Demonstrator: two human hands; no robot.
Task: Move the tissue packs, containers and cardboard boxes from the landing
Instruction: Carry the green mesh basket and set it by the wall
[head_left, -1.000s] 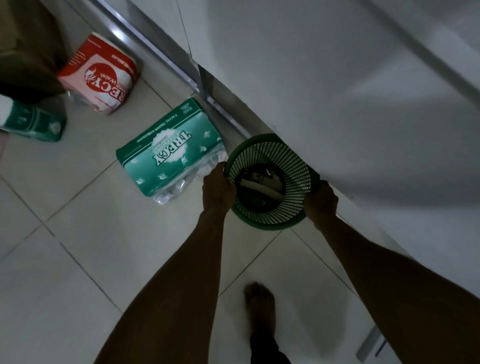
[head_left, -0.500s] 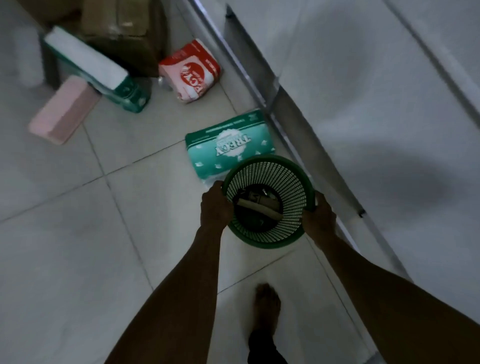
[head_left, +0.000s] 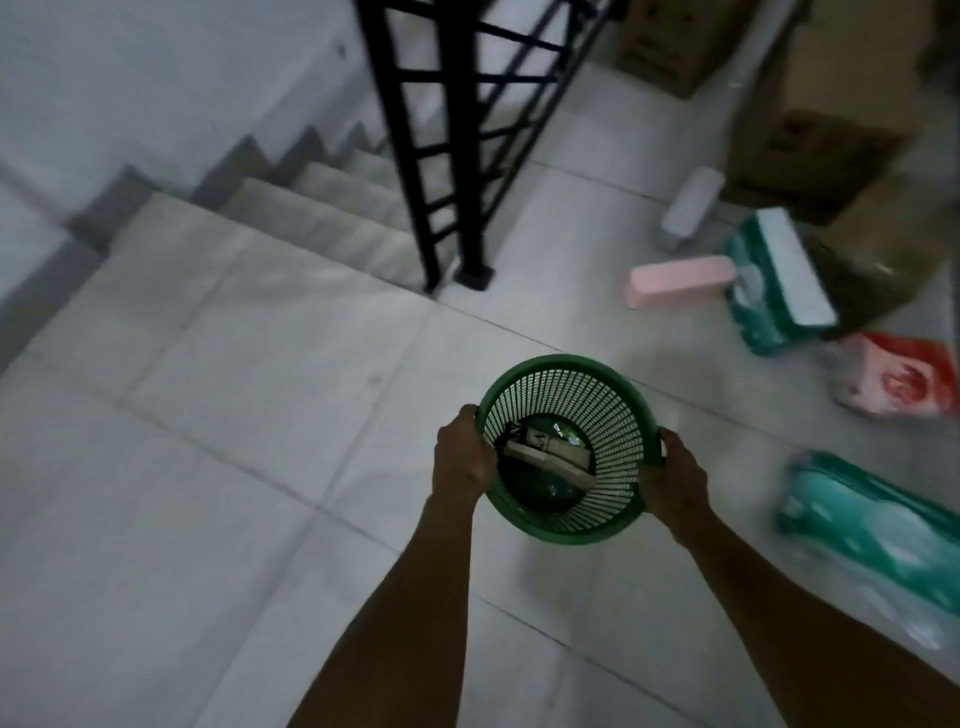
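Observation:
I hold a green mesh basket (head_left: 613, 415) off the tiled floor, with a few small items lying in its bottom. My left hand (head_left: 462, 452) grips its left rim and my right hand (head_left: 675, 473) grips its right rim. On the floor to the right lie a green tissue pack (head_left: 872, 535), a red tissue pack (head_left: 898, 379) and another green pack with a white face (head_left: 774, 280). A pink box (head_left: 680, 280) and a pale container (head_left: 693, 205) lie near them. Cardboard boxes (head_left: 810, 150) stand at the upper right.
A black metal railing (head_left: 436, 156) stands at the landing's edge at top centre. Stairs (head_left: 322, 197) drop away to its left beside a white wall. Another cardboard box (head_left: 670, 47) stands at the top. Bare tiled floor (head_left: 208, 467) stretches left and ahead of me.
My view has swung left, away from the wall, with the basket still in both hands. The tissue packs now lie to my right, and the railing and stairs have come into sight.

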